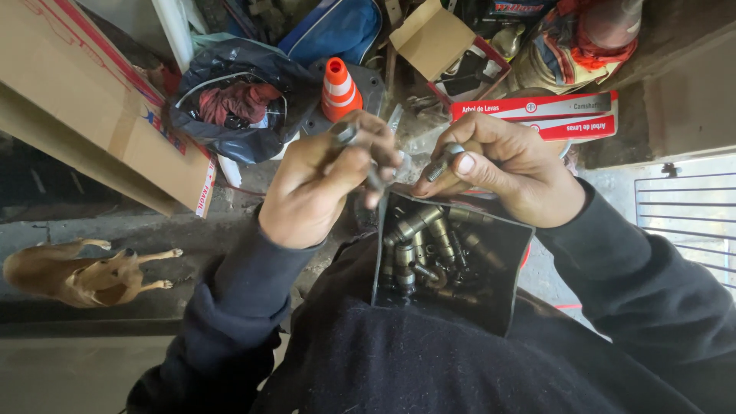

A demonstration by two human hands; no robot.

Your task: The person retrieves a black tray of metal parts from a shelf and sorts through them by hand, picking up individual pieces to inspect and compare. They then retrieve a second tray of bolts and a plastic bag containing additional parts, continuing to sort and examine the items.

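A dark open box point(502, 295) rests against my chest, filled with several oily grey metal cylinders point(429, 241). My left hand point(322, 180) is raised just left of the box and closed around a small dark metal part point(346, 134), whose end pokes out above the fingers. My right hand point(510, 172) hovers over the box's far edge, pinching another short metal cylinder point(443, 161) between thumb and fingertips. Both hands are close together, nearly touching. Dark sleeves cover both arms.
Below lie an orange and white cone point(339, 88), a black bag point(238, 96) with red cloth, a large cardboard box point(92, 100), a small open carton point(441, 42) and a red and white long box point(552, 115). A tan dog point(73, 272) lies at left. A wire grid point(690, 215) is at right.
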